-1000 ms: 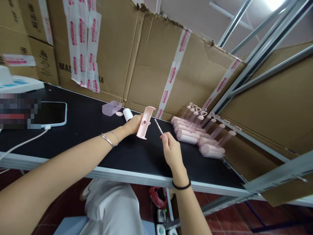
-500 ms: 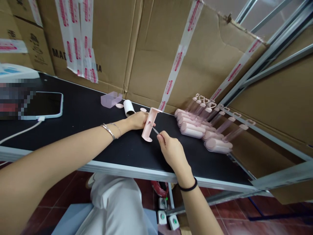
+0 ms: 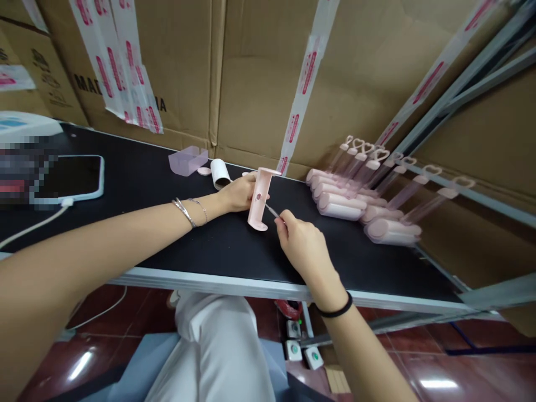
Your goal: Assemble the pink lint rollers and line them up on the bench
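Note:
My left hand is closed on a pale pink curved holder, an open half-shell with a raised lip at each end. Its hollow side faces right, and a small dark reddish spot or hole shows in the middle. In my right hand a thin silver metal tool is gripped, its tip pointing at that spot from a short distance. Whether the tool is tweezers or a driver I cannot tell. Behind my left hand lies a white cylinder with a dark open end, beside a small pink disc.
Several pink-and-white rollers with clear handles and heart-shaped loops stand in rows at the right. A translucent lilac tray sits near the cardboard wall. On the left a phone is plugged into a white cable. The black table has a metal front edge.
The tool's tip has drawn back slightly from the spot in the pink holder. My view has shifted a little; my left hand keeps its hold.

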The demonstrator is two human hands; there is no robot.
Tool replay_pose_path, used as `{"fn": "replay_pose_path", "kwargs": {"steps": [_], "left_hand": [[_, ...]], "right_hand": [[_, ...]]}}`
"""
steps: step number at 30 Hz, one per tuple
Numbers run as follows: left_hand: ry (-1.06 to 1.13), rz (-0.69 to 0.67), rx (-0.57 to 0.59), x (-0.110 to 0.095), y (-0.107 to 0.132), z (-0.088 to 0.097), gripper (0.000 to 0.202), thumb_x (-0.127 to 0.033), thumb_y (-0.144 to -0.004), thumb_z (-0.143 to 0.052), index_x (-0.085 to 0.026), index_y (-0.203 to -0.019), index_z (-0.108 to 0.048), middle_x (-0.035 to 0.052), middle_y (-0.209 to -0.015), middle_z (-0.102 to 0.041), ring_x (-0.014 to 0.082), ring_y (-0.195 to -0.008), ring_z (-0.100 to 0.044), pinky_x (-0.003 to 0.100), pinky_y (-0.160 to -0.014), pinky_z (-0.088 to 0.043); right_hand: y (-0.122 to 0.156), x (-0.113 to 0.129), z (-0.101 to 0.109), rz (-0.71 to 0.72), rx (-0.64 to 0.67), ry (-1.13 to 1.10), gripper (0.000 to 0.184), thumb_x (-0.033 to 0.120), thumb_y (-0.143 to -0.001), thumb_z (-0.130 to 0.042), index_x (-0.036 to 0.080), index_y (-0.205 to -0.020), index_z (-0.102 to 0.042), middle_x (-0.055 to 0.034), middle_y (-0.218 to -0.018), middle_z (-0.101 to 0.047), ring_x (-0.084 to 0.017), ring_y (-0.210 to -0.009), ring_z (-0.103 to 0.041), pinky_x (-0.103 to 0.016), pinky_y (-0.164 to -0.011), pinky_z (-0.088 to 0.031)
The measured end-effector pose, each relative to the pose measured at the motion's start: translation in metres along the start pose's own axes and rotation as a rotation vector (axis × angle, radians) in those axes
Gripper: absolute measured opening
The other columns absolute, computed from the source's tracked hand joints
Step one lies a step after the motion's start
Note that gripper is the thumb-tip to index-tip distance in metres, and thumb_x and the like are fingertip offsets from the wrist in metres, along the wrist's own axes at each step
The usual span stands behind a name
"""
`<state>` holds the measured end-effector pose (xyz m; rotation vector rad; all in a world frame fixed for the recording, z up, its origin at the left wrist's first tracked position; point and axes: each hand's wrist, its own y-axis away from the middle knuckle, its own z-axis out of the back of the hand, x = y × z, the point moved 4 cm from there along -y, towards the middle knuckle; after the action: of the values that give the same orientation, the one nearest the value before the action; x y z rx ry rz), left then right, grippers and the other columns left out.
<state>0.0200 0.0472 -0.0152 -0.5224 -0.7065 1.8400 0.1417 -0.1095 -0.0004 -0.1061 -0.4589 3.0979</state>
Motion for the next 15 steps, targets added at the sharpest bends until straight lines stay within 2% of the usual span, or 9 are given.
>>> {"fn": "replay_pose_path", "kwargs": {"steps": [5, 8, 15], "left_hand": [[0.004, 0.036, 0.008, -0.0024, 0.0044, 0.0043, 0.025, -0.037, -0.085, -0.056, -0.016, -0.085, -0.069, 0.0046, -0.082, -0.068, 0.0145, -0.075, -0.065, 0.026, -0.069, -0.052], [-0.026, 0.009, 0.027, -0.0024, 0.0041, 0.0051, 0.028, -0.04, -0.085, -0.056, -0.017, -0.077, -0.068, 0.0021, -0.07, -0.066, 0.0131, -0.065, -0.064, 0.023, -0.059, -0.048], [-0.109, -0.051, -0.049, 0.0003, -0.0008, 0.0094, 0.043, -0.051, -0.087, -0.047, -0.016, -0.072, -0.066, 0.0025, -0.062, -0.062, 0.0117, -0.055, -0.058, 0.024, -0.052, -0.041]], "right_hand": [[-0.0027, 0.0004, 0.0002, 0.044, -0.012, -0.024, 0.02, 0.033, -0.097, -0.033, 0.023, -0.098, -0.051, -0.0029, -0.081, -0.068, -0.018, -0.064, -0.063, -0.026, -0.05, -0.02], [-0.0045, 0.0003, 0.003, 0.064, -0.012, -0.013, 0.02, 0.031, -0.096, -0.034, 0.022, -0.094, -0.052, -0.0026, -0.079, -0.067, -0.018, -0.063, -0.063, -0.026, -0.048, -0.017], [-0.0097, 0.0011, 0.0059, 0.125, 0.009, 0.085, 0.019, 0.026, -0.096, -0.035, 0.02, -0.091, -0.052, -0.0045, -0.08, -0.066, -0.015, -0.059, -0.063, -0.026, -0.046, -0.015]]}}
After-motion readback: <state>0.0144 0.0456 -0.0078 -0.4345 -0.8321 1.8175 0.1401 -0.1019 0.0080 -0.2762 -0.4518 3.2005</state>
